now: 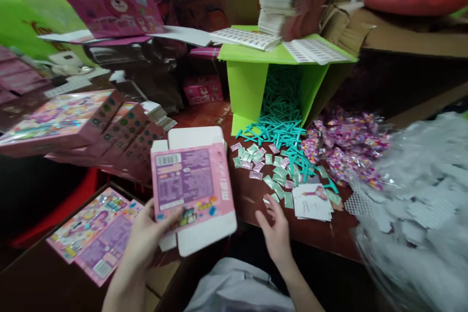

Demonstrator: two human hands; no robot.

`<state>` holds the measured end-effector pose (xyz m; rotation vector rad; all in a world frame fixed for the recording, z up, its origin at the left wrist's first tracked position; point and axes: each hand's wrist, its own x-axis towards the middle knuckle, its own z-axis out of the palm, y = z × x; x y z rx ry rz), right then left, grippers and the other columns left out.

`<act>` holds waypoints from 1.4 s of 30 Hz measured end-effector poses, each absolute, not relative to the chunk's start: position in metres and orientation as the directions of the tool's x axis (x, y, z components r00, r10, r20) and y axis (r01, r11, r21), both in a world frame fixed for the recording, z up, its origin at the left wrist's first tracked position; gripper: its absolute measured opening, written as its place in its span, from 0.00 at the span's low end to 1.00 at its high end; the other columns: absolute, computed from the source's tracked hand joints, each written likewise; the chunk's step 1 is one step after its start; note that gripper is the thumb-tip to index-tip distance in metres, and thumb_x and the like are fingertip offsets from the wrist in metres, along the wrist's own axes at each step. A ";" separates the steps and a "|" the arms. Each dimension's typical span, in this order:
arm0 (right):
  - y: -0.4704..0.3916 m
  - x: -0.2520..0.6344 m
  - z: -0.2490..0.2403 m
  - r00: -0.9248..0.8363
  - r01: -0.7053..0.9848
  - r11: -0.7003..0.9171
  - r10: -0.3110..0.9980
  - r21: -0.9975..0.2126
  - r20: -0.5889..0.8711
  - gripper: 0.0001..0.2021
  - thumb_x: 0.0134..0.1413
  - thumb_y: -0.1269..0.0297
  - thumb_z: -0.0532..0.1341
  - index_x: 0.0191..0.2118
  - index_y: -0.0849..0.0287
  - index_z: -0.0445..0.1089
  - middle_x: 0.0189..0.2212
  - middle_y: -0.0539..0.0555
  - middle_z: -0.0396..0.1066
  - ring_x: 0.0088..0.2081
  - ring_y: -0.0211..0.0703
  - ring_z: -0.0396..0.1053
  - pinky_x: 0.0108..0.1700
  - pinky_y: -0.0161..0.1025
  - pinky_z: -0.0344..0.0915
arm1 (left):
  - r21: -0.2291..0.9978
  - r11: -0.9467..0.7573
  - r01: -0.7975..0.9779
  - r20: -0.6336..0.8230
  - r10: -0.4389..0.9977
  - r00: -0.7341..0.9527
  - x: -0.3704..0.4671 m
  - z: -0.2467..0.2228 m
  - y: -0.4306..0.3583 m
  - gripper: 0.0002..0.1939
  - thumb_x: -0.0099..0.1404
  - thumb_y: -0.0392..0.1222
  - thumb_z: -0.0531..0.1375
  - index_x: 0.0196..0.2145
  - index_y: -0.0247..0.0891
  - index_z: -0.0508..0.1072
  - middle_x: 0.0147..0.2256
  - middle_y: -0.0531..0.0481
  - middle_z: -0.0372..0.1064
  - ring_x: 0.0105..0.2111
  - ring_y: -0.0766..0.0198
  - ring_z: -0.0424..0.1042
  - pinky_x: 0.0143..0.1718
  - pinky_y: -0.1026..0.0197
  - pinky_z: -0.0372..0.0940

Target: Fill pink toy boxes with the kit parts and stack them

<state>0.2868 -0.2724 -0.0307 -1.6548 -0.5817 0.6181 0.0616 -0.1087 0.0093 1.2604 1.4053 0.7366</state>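
My left hand (148,229) grips the lower left edge of a pink cardboard box (193,185), thumb across its printed face. The box has purple text panels, a barcode, and white flaps sticking out at top and bottom. To its right, my right hand (273,226) is held with fingers apart and nothing in it, at the table edge. Small green and pink sachets (280,175) lie just beyond that hand. A stack of white cards (312,202) rests to the right of them. Teal T-shaped sticks (281,131) spill from a green box (244,85) behind.
Stacked pink boxes (73,119) stand at left, above flat printed cartons (97,234). Colourful packets (347,146) and a clear bag of white pieces (420,204) lie at right. Sticker sheets (248,38) and a tall paper stack (278,2) top the green box.
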 end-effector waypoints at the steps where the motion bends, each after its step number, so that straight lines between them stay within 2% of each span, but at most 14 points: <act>1: -0.263 0.280 -0.021 0.711 0.043 -0.162 0.698 -0.986 -0.083 0.27 0.48 0.57 0.64 0.55 0.60 0.64 0.50 0.61 0.69 0.50 0.51 0.68 0.51 0.47 0.66 | 0.919 0.283 0.275 -0.344 0.916 0.207 0.073 0.011 -0.127 0.29 0.42 0.48 0.70 0.40 0.35 0.69 0.37 0.45 0.74 0.33 0.56 0.74 0.35 0.55 0.70; 5: -0.250 0.266 0.006 0.725 0.040 -0.239 0.675 -0.970 -0.137 0.37 0.39 0.55 0.70 0.56 0.63 0.61 0.48 0.63 0.70 0.49 0.55 0.68 0.52 0.49 0.66 | 0.929 0.353 0.107 -0.369 0.893 0.257 0.122 -0.006 -0.175 0.24 0.46 0.55 0.67 0.35 0.33 0.73 0.34 0.45 0.75 0.37 0.53 0.74 0.41 0.54 0.69; 9: -0.276 0.277 0.005 0.576 -0.228 -0.198 0.762 -0.953 -0.296 0.22 0.47 0.54 0.65 0.46 0.62 0.70 0.41 0.59 0.75 0.43 0.51 0.72 0.48 0.47 0.68 | 0.934 0.357 0.000 -0.352 0.920 0.174 0.154 -0.030 -0.184 0.27 0.55 0.65 0.55 0.34 0.36 0.75 0.34 0.47 0.75 0.41 0.53 0.72 0.45 0.54 0.67; 12: -0.306 0.302 -0.002 0.476 -0.441 -0.153 0.795 -0.884 -0.375 0.19 0.48 0.54 0.65 0.43 0.61 0.72 0.40 0.58 0.75 0.42 0.51 0.73 0.48 0.48 0.68 | 0.915 0.403 0.037 -0.391 0.858 0.334 0.170 -0.039 -0.194 0.23 0.52 0.60 0.61 0.34 0.36 0.73 0.33 0.48 0.74 0.37 0.55 0.72 0.41 0.56 0.68; 16: -0.342 0.334 -0.012 0.641 -0.481 0.059 0.704 -0.875 -0.305 0.29 0.45 0.66 0.67 0.55 0.51 0.62 0.51 0.53 0.69 0.50 0.48 0.68 0.53 0.47 0.64 | 0.862 0.505 0.039 -0.406 0.643 0.649 0.189 -0.039 -0.217 0.24 0.55 0.55 0.62 0.43 0.35 0.71 0.39 0.44 0.74 0.41 0.52 0.72 0.43 0.54 0.66; 19: -0.359 0.340 -0.023 0.612 -0.521 0.084 0.730 -0.850 -0.304 0.40 0.39 0.72 0.68 0.59 0.47 0.54 0.52 0.51 0.67 0.50 0.49 0.67 0.51 0.46 0.66 | 0.936 0.353 -0.004 -0.267 0.714 0.647 0.202 -0.041 -0.223 0.32 0.54 0.48 0.63 0.55 0.40 0.63 0.52 0.44 0.66 0.54 0.51 0.64 0.53 0.54 0.59; 21: -0.364 0.339 -0.030 0.583 -0.535 0.069 0.751 -0.842 -0.309 0.39 0.38 0.71 0.68 0.58 0.49 0.54 0.47 0.52 0.70 0.45 0.48 0.70 0.45 0.44 0.68 | 0.968 0.249 -0.035 -0.174 0.765 0.620 0.210 -0.044 -0.220 0.34 0.55 0.46 0.62 0.58 0.42 0.59 0.56 0.46 0.61 0.57 0.52 0.59 0.55 0.56 0.57; 25: -0.359 0.337 -0.042 0.676 -0.487 0.083 0.667 -0.869 -0.315 0.27 0.45 0.67 0.63 0.51 0.49 0.55 0.37 0.49 0.72 0.36 0.44 0.71 0.38 0.40 0.67 | 0.987 0.160 0.033 -0.131 0.652 0.747 0.225 -0.047 -0.210 0.22 0.63 0.53 0.52 0.45 0.35 0.72 0.45 0.44 0.70 0.45 0.53 0.68 0.46 0.57 0.61; 31: -0.347 0.333 -0.052 0.802 -0.312 0.094 0.559 -0.945 -0.209 0.26 0.45 0.65 0.59 0.53 0.52 0.56 0.42 0.51 0.69 0.38 0.43 0.68 0.39 0.38 0.64 | 0.982 0.171 0.086 -0.176 0.634 0.753 0.240 -0.037 -0.194 0.27 0.66 0.55 0.45 0.41 0.34 0.75 0.40 0.44 0.73 0.38 0.56 0.70 0.42 0.58 0.61; 34: -0.345 0.329 -0.056 0.843 -0.209 0.019 0.510 -0.978 -0.170 0.08 0.51 0.58 0.55 0.34 0.57 0.63 0.26 0.47 0.64 0.28 0.38 0.61 0.31 0.34 0.59 | 0.980 0.169 0.106 -0.188 0.605 0.773 0.238 -0.038 -0.192 0.23 0.65 0.51 0.47 0.38 0.33 0.76 0.40 0.43 0.72 0.41 0.55 0.68 0.44 0.58 0.60; 36: -0.344 0.328 -0.057 0.852 -0.192 -0.022 0.492 -0.981 -0.178 0.13 0.55 0.56 0.53 0.25 0.57 0.58 0.19 0.45 0.56 0.23 0.35 0.55 0.27 0.33 0.55 | 0.976 0.200 0.089 -0.198 0.627 0.754 0.235 -0.041 -0.194 0.15 0.61 0.44 0.52 0.40 0.36 0.72 0.38 0.47 0.71 0.40 0.58 0.68 0.42 0.60 0.60; 39: -0.340 0.327 -0.057 0.837 -0.277 0.045 0.503 -0.960 -0.218 0.07 0.52 0.61 0.54 0.37 0.55 0.62 0.28 0.46 0.66 0.28 0.37 0.62 0.32 0.33 0.59 | 0.938 0.346 -0.009 -0.253 0.703 0.665 0.229 -0.049 -0.200 0.27 0.52 0.36 0.56 0.52 0.41 0.61 0.33 0.54 0.68 0.30 0.65 0.66 0.32 0.65 0.60; 40: -0.338 0.327 -0.056 0.826 -0.311 0.080 0.516 -0.947 -0.228 0.11 0.51 0.62 0.55 0.43 0.54 0.62 0.33 0.48 0.68 0.31 0.38 0.65 0.35 0.34 0.60 | 0.922 0.387 -0.035 -0.275 0.715 0.643 0.227 -0.052 -0.201 0.29 0.50 0.35 0.56 0.52 0.41 0.60 0.31 0.56 0.67 0.27 0.67 0.64 0.29 0.66 0.59; 42: -0.333 0.328 -0.057 0.808 -0.350 0.128 0.543 -0.928 -0.230 0.13 0.52 0.61 0.54 0.44 0.55 0.62 0.38 0.50 0.70 0.35 0.40 0.67 0.39 0.36 0.62 | 0.902 0.429 -0.055 -0.299 0.709 0.639 0.224 -0.058 -0.203 0.20 0.50 0.36 0.56 0.44 0.39 0.64 0.26 0.57 0.64 0.21 0.69 0.61 0.26 0.67 0.58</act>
